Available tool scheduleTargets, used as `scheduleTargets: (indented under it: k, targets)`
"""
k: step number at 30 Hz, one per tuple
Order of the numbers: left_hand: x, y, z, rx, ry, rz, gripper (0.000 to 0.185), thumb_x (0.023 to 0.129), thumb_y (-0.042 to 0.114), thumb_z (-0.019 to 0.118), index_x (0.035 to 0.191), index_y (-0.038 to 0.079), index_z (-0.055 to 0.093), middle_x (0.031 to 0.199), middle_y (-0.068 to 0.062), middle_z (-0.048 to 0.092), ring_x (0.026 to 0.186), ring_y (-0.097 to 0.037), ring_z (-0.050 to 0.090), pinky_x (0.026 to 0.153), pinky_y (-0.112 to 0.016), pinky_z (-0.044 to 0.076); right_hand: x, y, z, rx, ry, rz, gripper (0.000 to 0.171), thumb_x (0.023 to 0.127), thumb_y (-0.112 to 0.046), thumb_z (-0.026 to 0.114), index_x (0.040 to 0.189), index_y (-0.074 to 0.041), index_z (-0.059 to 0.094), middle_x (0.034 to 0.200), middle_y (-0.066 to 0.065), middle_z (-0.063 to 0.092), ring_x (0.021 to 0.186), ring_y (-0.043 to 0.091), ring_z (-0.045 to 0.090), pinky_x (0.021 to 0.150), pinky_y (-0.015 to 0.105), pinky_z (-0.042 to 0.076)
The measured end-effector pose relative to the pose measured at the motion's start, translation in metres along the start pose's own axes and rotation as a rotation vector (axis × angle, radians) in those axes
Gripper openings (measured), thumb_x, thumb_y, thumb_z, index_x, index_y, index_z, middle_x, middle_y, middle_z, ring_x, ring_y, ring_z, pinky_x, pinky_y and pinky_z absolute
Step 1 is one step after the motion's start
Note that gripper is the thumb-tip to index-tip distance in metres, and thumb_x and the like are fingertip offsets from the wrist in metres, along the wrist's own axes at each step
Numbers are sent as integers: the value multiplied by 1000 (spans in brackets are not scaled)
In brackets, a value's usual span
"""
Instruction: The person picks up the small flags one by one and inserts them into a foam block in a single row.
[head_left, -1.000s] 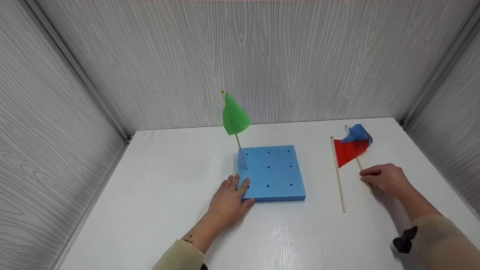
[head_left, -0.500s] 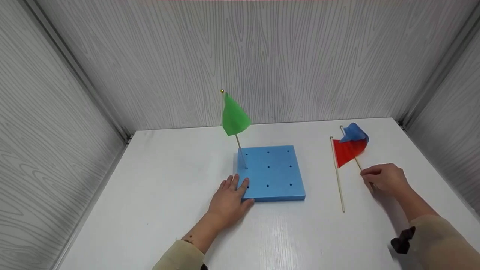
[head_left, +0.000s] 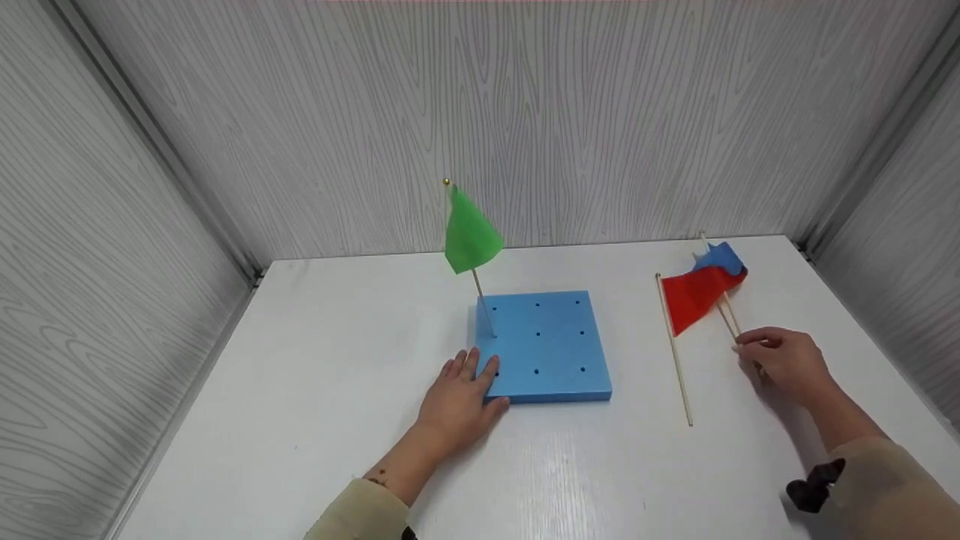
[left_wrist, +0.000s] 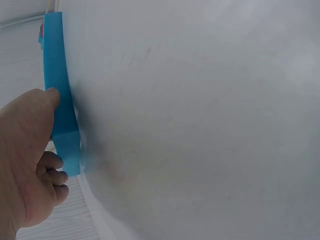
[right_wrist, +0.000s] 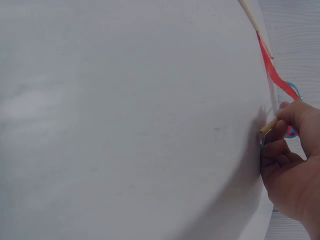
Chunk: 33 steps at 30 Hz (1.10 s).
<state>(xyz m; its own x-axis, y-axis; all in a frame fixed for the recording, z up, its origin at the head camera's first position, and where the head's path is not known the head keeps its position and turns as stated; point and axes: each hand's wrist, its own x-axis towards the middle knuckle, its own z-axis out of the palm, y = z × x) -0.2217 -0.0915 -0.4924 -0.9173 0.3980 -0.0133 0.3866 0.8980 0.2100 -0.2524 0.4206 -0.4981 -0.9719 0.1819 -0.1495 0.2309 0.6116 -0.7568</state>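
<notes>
A light blue board [head_left: 555, 349] with rows of small holes lies on the white table. My left hand [head_left: 454, 405] rests on its near left corner, fingers stretched over the top and thumb against the front edge. One hole on the left side holds the stick of a green flag [head_left: 471, 236], which leans slightly left. At the right, my right hand [head_left: 787, 364] pinches the lower stick of a blue flag [head_left: 720, 257]. The red flag [head_left: 694, 292] lies left of it, its cloth overlapping the blue cloth. In the right wrist view, the pinched stick's end [right_wrist: 267, 127] pokes out between fingers and thumb.
Grey wood-grain panels stand behind the table [head_left: 337, 337] and along both sides. The red flag's stick [head_left: 682, 382] lies between the board and my right hand. A dark object [head_left: 814, 487] sits at the right sleeve's cuff.
My right hand has shifted slightly right with the blue flag, whose top has moved right and farther up in view. The red cloth now overlaps more of the blue. My left hand stays put.
</notes>
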Motion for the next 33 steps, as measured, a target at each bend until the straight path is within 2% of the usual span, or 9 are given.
scheduleTargets:
  k: [7,12,14,17,20,22,29,33]
  targets:
    - [0,-1,2,2,26,14,70,108,50,56,164,8,42,167,-26,34,156,-42,31,128,-51,25,-3,-1,-5,87,27,10,46,112,-34,52,146,-4,60,128,20,61,99,26,56,71,27,57]
    - [0,-2,2,-4,25,12,70,109,50,56,164,8,42,168,-26,33,156,-42,30,128,-51,25,-2,-8,-14,188,45,39,46,110,-39,57,147,-11,55,139,20,58,109,23,59,80,23,57]
    - [0,-2,2,-6,24,11,71,108,50,56,163,8,42,168,-26,33,157,-42,30,128,-51,25,-1,-12,-17,217,49,40,47,109,-40,60,147,-14,52,138,18,58,111,21,61,84,21,57]
    - [-1,-3,2,-10,20,10,71,108,50,56,164,8,42,168,-26,33,157,-42,30,128,-51,25,-1,-21,-20,250,41,18,54,108,-40,62,154,-16,48,127,5,65,110,18,63,86,20,57]
    - [-1,-3,2,-14,14,7,71,109,50,56,164,8,41,168,-26,32,157,-42,29,128,-51,25,-2,-34,-20,267,30,-23,65,108,-38,62,165,-13,39,114,-8,66,105,14,62,86,18,56]
    - [-1,-3,3,-17,12,6,71,109,50,56,164,8,41,168,-26,32,157,-42,29,128,-51,25,-4,-44,-17,275,24,-64,67,109,-37,60,167,-11,36,112,-11,64,104,12,61,86,16,56]
    - [-1,-2,2,-15,13,5,71,108,50,56,164,9,41,168,-25,32,157,-41,29,128,-51,24,-12,-85,-2,310,2,-200,59,111,-36,57,160,-5,46,128,-6,60,110,17,57,87,16,55]
    - [0,0,1,-8,12,4,71,108,50,56,164,9,41,169,-25,33,157,-41,29,128,-50,24,-18,-111,8,375,-16,-300,43,111,-28,59,149,-7,57,121,0,63,101,18,62,85,18,58]
